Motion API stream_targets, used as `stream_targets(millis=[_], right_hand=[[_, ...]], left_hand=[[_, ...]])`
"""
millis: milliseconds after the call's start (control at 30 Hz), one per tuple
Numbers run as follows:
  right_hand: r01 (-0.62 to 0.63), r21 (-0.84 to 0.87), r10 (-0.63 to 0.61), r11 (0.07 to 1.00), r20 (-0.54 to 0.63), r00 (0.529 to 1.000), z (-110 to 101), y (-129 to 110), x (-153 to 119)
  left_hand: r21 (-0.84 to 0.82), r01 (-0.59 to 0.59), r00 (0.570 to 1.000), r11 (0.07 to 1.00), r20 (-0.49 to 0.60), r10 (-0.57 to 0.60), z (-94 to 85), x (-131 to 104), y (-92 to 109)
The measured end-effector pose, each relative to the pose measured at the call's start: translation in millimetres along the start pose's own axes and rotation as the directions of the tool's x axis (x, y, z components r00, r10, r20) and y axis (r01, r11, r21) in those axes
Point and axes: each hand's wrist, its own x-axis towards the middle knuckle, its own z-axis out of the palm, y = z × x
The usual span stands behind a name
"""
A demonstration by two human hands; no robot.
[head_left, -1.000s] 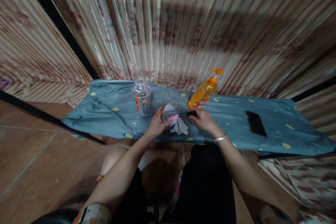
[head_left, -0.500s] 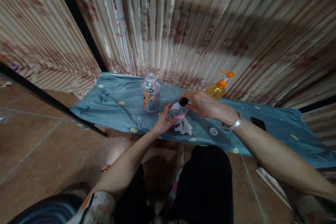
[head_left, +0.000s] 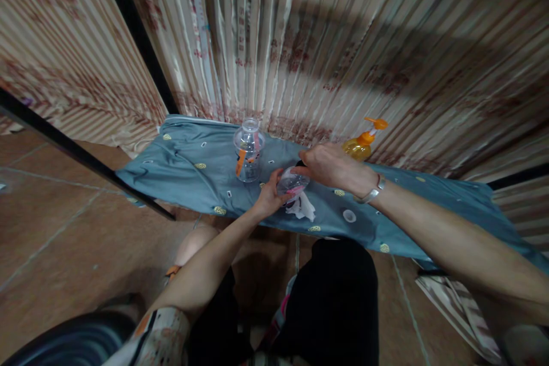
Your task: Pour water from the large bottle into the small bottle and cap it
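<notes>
A clear bottle (head_left: 295,182) with a pink label stands on the blue cloth near its front edge. My left hand (head_left: 271,197) is wrapped round its left side. On its black cap (head_left: 302,164) my right hand (head_left: 326,166) has its fingers closed, covering most of the cap. Crumpled white tissue (head_left: 302,208) lies against the bottle's base. Further left is an open-necked clear bottle (head_left: 249,154) with an orange label, standing upright. Behind my right hand is an amber pump bottle (head_left: 358,146) with an orange pump head. A small round translucent lid (head_left: 349,215) lies to the right.
The blue patterned cloth (head_left: 184,183) covers a low, narrow table. A striped curtain (head_left: 257,40) hangs behind it. Black metal poles (head_left: 137,40) rise at the left. A dark round stool (head_left: 81,337) is at the lower left.
My right hand has shifted slightly and turned over the cap, hiding more of it. My right forearm now covers the dark phone-like object. The view has moved a little.
</notes>
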Motion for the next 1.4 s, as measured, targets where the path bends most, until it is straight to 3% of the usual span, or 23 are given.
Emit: stream_targets(millis=[133, 233, 333, 467, 633, 800, 967, 1133, 1300, 1400], right_hand=[[0.098, 0.072, -0.100, 0.993, 0.025, 0.995, -2, 1, 0], [0.050, 0.047, -0.053, 0.998, 0.060, 0.997, -1, 2, 1], [0.003, 0.022, -0.004, 1.000, 0.023, 1.000, 1, 4, 2], [0.128, 0.090, -0.127, 0.988, -0.009, 0.992, 1, 5, 1], [0.004, 0.018, -0.005, 1.000, 0.055, 0.998, -5, -1, 2], [0.121, 0.071, -0.122, 0.990, 0.016, 0.992, -7, 0, 1], [-0.001, 0.034, -0.001, 0.999, 0.075, 0.997, -9, -2, 0], [0.123, 0.106, -0.125, 0.987, 0.015, 0.992, -1, 2, 3], [0.020, 0.046, -0.023, 0.999, 0.053, 0.998, 1, 3, 4], [0.086, 0.085, -0.087, 0.993, 0.010, 0.996, -1, 4, 3]], left_hand=[[0.001, 0.000, 1.000, 1.000, 0.001, 0.000, -0.5, 0, -2], [0.001, 0.000, 1.000, 1.000, -0.002, 0.000, -0.8, 0, -3], [0.000, 0.001, 1.000, 1.000, -0.003, -0.001, -0.8, 1, -4], [0.003, 0.003, 1.000, 1.000, -0.004, -0.003, -0.2, 1, -6], [0.004, 0.004, 1.000, 1.000, -0.001, -0.004, -0.3, 1, -6], [0.005, -0.002, 1.000, 1.000, -0.003, 0.002, -1.1, 0, -3], [0.015, 0.010, 1.000, 1.000, -0.001, -0.010, -1.1, 0, -1], [0.018, 0.013, 1.000, 1.000, 0.007, -0.013, -0.9, 0, -2], [0.032, 0.022, 1.000, 0.999, 0.005, -0.023, -2.3, -1, 0], [0.028, 0.020, 1.000, 0.999, 0.011, -0.020, -2.2, -1, 0]])
